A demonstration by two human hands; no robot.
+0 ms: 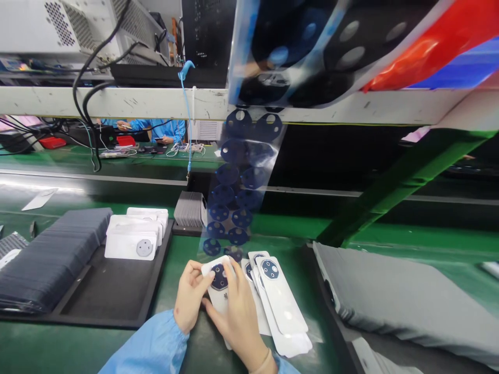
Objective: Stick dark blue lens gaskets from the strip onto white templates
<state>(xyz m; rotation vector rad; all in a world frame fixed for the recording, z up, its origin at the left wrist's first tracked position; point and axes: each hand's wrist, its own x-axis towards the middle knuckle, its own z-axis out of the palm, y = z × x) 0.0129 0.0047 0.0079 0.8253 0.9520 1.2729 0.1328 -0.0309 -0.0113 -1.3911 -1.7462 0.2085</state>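
Observation:
Both hands are on a white phone back panel [219, 296] with a dark round camera patch near its top. My left hand [189, 296] grips its upper left edge, the thumb on the dark patch. My right hand [239, 314] holds the right side, its fingers over the top right corner and the thumb at the lower left. Just right of it, several white panels [283, 296] with dark camera patches lie fanned out on the green table [179, 353]. Above my hands hangs a clear film strip [234, 197] with rows of dark round stickers.
At the left, a black tray [105, 293] bears a row of dark sleeves [54, 254] and white panels [132, 236]. Grey panels [189, 209] stand behind. A grey-covered stack [405, 296] lies right. A shelf beam [156, 104] crosses above; a person's blue sleeves [173, 129] show beyond.

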